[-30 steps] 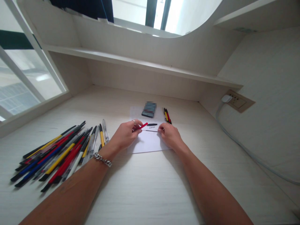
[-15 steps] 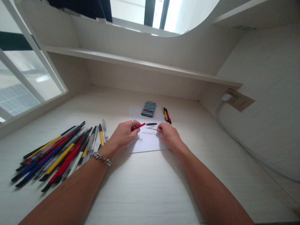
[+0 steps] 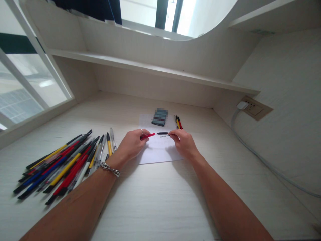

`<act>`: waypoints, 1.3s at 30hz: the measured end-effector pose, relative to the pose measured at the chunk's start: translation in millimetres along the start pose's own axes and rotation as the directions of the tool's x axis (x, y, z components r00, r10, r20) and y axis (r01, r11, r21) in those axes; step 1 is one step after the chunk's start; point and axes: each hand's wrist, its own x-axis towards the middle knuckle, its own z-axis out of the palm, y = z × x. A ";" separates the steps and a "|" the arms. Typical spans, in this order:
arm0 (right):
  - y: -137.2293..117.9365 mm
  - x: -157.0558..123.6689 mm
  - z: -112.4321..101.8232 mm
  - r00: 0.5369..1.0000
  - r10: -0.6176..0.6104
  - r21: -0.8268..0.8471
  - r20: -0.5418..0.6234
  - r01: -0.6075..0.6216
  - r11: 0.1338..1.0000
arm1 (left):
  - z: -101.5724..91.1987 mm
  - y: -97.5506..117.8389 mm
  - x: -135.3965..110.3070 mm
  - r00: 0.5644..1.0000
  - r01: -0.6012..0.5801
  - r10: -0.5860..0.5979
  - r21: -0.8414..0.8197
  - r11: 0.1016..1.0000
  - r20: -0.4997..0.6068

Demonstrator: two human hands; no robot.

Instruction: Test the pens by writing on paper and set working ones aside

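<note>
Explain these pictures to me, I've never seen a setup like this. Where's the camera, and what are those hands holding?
There's no machine here: these are a person's two bare hands, filmed by one camera worn on their head, looking forward and down, so all the pictures share that viewpoint. On a pale wood-grain desk lies a white paper sheet, with a loose heap of colourful plastic pens to its left. The left hand pinches a slim red pen; the right hand pinches a slim black pen.
</note>
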 end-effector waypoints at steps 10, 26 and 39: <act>-16.8 -4.6 7.0 0.992 -0.113 -0.042 0.046 0.115 0.992 | 3.5 5.3 -1.6 0.993 -0.109 0.105 0.082 0.991 0.047; -4.5 4.0 13.6 0.960 0.279 0.466 0.008 -0.250 0.849 | 2.2 6.0 -1.8 0.998 -0.046 0.045 0.039 0.998 0.036; 5.8 11.9 35.0 0.963 0.224 -0.205 0.150 -0.191 0.960 | 0.9 7.3 -0.8 0.998 -0.012 0.008 0.059 0.998 0.059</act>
